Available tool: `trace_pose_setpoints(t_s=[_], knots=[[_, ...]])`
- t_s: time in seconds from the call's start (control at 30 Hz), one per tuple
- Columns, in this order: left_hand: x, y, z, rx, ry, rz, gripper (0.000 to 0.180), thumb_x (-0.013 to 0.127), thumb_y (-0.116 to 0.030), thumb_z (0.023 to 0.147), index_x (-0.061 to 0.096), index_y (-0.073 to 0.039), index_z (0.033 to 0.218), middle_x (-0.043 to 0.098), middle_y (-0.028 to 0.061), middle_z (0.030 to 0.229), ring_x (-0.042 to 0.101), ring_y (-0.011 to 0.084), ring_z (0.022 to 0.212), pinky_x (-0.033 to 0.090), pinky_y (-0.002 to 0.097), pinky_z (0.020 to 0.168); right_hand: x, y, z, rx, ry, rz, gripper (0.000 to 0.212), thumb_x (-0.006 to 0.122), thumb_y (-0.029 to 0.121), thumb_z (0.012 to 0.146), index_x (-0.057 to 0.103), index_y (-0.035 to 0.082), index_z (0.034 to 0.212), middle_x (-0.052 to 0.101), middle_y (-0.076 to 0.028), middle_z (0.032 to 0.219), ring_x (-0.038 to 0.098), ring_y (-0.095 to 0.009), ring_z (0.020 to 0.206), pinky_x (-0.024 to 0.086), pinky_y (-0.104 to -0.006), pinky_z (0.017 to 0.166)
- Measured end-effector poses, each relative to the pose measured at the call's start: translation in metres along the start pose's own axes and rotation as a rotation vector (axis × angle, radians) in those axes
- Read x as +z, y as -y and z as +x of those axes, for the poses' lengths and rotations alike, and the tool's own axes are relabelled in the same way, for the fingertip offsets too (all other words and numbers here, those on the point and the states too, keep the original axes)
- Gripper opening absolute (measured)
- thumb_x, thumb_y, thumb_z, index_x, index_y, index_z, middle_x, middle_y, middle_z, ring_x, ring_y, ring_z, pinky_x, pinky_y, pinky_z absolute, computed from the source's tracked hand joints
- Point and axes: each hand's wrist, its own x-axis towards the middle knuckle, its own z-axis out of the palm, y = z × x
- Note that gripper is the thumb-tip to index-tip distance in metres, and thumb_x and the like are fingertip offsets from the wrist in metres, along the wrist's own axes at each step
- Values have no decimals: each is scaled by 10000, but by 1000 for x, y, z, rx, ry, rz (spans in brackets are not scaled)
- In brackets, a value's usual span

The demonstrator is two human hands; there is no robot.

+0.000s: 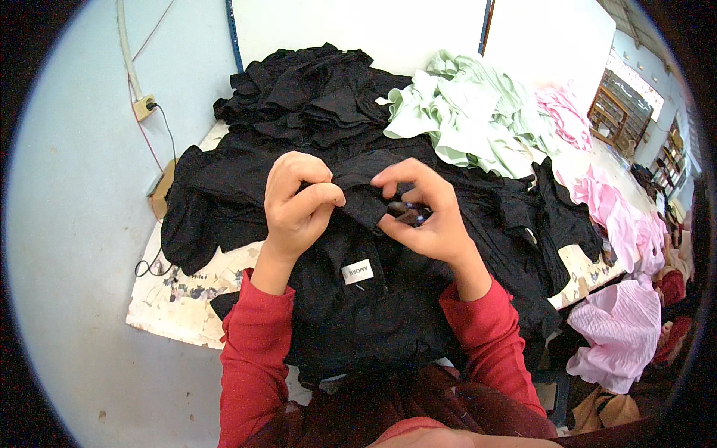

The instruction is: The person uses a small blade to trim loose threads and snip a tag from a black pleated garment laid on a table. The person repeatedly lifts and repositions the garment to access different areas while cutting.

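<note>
A black garment (351,321) with a small white label (357,272) hangs over the table's near edge toward me. My left hand (297,205) is closed, pinching a fold of it between thumb and bent fingers. Across from it, my right hand (426,213) has its thumb and index finger curved round the edge of the same raised fold. Inside the curl of the right fingers sits a small dark object (408,213) with shiny spots; its kind is hard to make out. Both hands are close together above the garment.
Behind lies a heap of black garments (306,89), with a pale green pile (478,112) to its right. Pink garments (612,216) lie along the right side, one (616,328) hanging lower. A worn table (175,310) shows at left, beside a wall socket (145,107) with a cord.
</note>
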Motion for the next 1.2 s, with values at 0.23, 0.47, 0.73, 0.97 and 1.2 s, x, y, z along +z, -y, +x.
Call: trace_pose_setpoints(t_s=[0.23, 0.47, 0.73, 0.97, 1.2], knots=[[-12, -61, -9, -570, -55, 172, 418, 844, -244, 667, 555, -45, 893, 497, 62, 820, 497, 198, 758, 417, 311, 675, 4, -16, 0, 138, -245, 173, 107, 698, 66, 834, 688, 33, 935, 609, 53, 747, 515, -32, 637, 394, -199, 574], [-38, -115, -50, -790, 229, 186, 429, 834, -378, 688, 579, -59, 819, 444, 10, 609, 440, 156, 535, 364, 283, 505, 2, 0, 0, 400, -269, 476, 98, 716, 119, 843, 683, 34, 879, 608, 68, 781, 489, -9, 703, 373, -189, 640], [-40, -76, -68, -1403, -45, -452, 188, 556, -233, 972, 610, -77, 882, 638, -7, 784, 607, 79, 694, 448, 227, 582, -11, -30, -19, 708, -370, 913, 126, 680, 174, 871, 561, 134, 863, 479, 55, 611, 283, -47, 372, 213, -229, 384], [-47, -68, -102, -1300, -591, -1588, 210, 433, -191, 1014, 606, -72, 1030, 680, 69, 962, 668, 172, 854, 562, 317, 692, -13, -67, -68, 970, -472, 1018, 105, 639, 168, 888, 554, 111, 912, 578, 21, 726, 280, -61, 359, 248, -228, 377], [-37, -79, -113, -1228, -667, -1657, 260, 389, -173, 1017, 572, -44, 1150, 659, 118, 1118, 668, 229, 987, 584, 338, 802, -27, -33, -87, 651, -476, 475, 402, 589, 46, 805, 583, 2, 1205, 670, -50, 924, 315, -10, 439, 263, -191, 411]])
